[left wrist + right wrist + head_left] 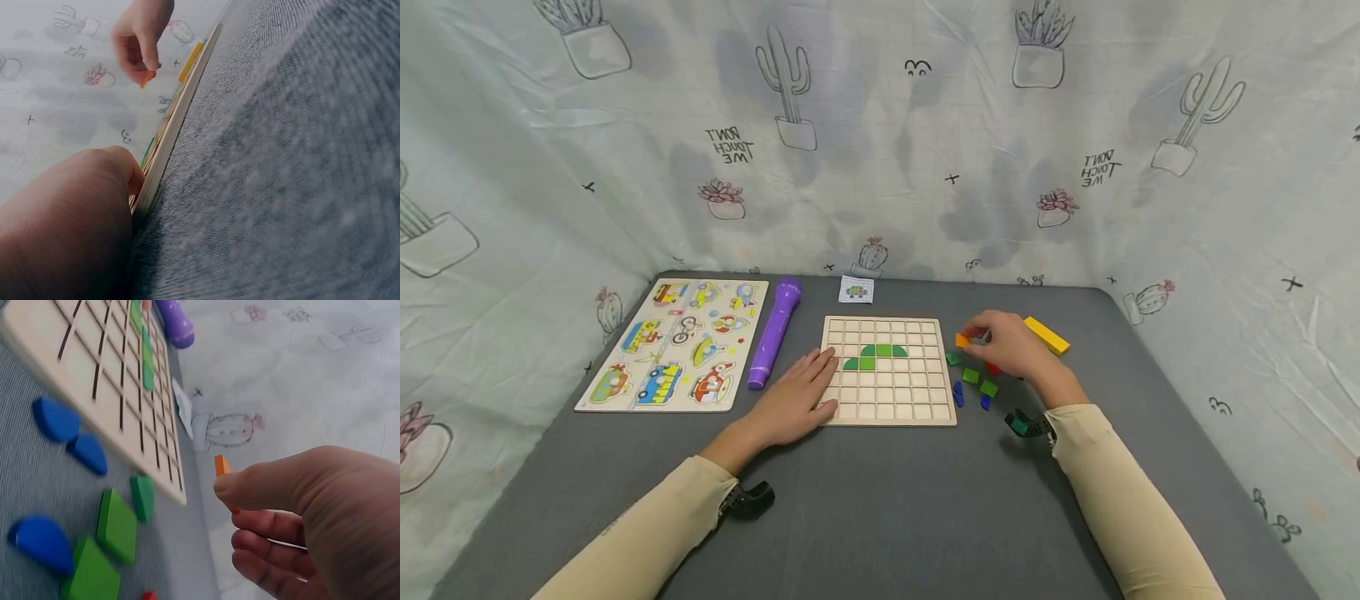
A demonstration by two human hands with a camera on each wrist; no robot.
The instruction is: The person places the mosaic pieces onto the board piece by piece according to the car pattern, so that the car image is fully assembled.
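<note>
Head view: the right hand pinches an orange block beside the grid board; the left hand, fingers outstretched, rests on its edge. Left wrist: the same pinch. Right wrist: the block seems light and stiff, best held edgewise.

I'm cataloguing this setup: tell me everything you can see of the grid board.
The grid board is a pale, roughly square panel that looks wooden, divided into small square cells. Five green tiles occupy it: three in one row, two in the row below. The other visible cells are bare. It lies flat on the gray tabletop, right of the purple microphone, with the person's left hand resting on its left edge.
</note>
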